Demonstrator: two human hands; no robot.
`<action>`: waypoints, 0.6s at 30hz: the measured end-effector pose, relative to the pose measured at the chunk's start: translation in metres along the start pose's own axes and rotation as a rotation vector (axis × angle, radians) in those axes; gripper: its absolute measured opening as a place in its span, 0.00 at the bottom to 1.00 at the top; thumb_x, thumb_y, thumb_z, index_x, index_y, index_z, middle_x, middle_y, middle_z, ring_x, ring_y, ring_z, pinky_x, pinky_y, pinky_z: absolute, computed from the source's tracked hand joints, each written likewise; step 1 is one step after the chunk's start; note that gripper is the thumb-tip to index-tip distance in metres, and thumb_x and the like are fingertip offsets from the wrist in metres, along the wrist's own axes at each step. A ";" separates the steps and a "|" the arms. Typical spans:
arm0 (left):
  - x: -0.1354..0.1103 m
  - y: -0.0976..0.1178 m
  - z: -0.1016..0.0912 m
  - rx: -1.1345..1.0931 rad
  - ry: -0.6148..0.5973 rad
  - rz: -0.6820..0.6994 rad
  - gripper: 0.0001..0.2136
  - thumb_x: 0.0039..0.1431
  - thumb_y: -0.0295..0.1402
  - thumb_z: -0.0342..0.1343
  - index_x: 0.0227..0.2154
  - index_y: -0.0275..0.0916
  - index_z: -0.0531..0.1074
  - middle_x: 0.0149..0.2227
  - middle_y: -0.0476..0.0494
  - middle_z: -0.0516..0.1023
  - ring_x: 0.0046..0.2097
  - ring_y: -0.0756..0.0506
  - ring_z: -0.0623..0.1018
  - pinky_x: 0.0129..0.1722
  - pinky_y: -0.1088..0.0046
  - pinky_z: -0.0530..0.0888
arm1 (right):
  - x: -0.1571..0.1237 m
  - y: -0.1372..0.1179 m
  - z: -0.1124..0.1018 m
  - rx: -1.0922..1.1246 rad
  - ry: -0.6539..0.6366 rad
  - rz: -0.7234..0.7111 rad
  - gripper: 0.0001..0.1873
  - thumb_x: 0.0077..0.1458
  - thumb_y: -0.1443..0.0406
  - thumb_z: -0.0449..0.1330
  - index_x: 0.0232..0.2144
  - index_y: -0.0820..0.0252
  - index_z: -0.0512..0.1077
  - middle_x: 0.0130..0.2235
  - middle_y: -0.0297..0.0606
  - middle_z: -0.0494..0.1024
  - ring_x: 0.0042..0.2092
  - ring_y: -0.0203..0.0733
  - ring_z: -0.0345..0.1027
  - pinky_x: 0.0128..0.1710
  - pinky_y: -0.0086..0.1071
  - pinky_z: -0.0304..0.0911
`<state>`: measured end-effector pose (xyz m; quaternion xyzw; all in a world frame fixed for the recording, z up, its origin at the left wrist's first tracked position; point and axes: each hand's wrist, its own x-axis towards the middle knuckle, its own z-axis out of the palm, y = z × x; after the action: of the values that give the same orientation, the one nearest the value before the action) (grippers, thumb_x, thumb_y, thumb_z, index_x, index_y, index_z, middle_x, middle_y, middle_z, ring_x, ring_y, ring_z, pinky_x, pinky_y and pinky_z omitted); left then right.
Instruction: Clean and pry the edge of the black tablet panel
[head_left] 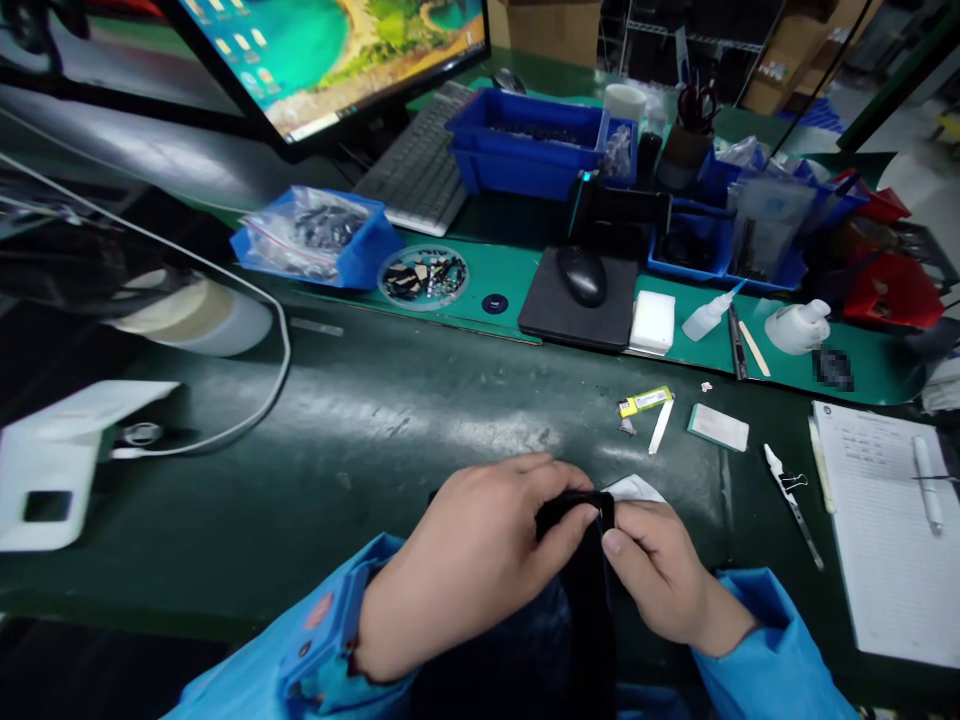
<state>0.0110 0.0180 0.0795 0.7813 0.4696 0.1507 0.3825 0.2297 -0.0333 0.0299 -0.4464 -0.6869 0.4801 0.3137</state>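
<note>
My left hand (487, 540) is closed on a black object with a rounded corner (606, 508), at the table's near edge. Its thumb and fingers pinch the top side of the object. From the right, my right hand (660, 570) grips the same corner between thumb and bent fingers. What kind of object it is cannot be told; its lower part merges with dark shade below. A white sheet or wipe (634, 488) shows just behind my right fingers. Both sleeves are blue.
Beyond my hands lie a yellow-green packet (646, 400), a white strip (660, 427) and an eraser-like block (718, 427). Right are a pen-like tool (793, 505) and paper sheets (885, 590). Farther back are a mouse (582, 275), blue bins (525, 150) and a dish of small parts (424, 277).
</note>
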 end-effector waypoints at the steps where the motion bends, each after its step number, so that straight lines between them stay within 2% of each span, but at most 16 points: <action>1: -0.001 0.001 0.000 0.010 0.002 -0.001 0.11 0.70 0.40 0.56 0.46 0.44 0.81 0.42 0.48 0.86 0.41 0.42 0.85 0.38 0.66 0.77 | 0.000 0.000 0.000 -0.005 -0.001 0.000 0.21 0.73 0.61 0.51 0.25 0.56 0.54 0.24 0.28 0.57 0.28 0.36 0.53 0.30 0.34 0.47; 10: 0.000 0.006 0.001 0.087 -0.029 -0.079 0.13 0.70 0.43 0.53 0.42 0.43 0.80 0.40 0.46 0.85 0.37 0.40 0.84 0.36 0.64 0.73 | 0.000 0.001 0.001 -0.041 0.016 -0.052 0.21 0.75 0.60 0.48 0.27 0.55 0.53 0.25 0.29 0.57 0.27 0.37 0.53 0.29 0.35 0.47; 18: 0.004 0.009 0.002 0.132 -0.068 -0.159 0.12 0.67 0.44 0.53 0.37 0.43 0.78 0.35 0.47 0.84 0.34 0.39 0.82 0.32 0.64 0.69 | -0.002 0.002 0.003 -0.068 0.020 -0.010 0.20 0.74 0.63 0.48 0.26 0.56 0.53 0.24 0.29 0.57 0.27 0.37 0.54 0.30 0.36 0.47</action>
<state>0.0198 0.0178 0.0848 0.7698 0.5258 0.0620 0.3566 0.2286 -0.0362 0.0268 -0.4582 -0.7020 0.4502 0.3075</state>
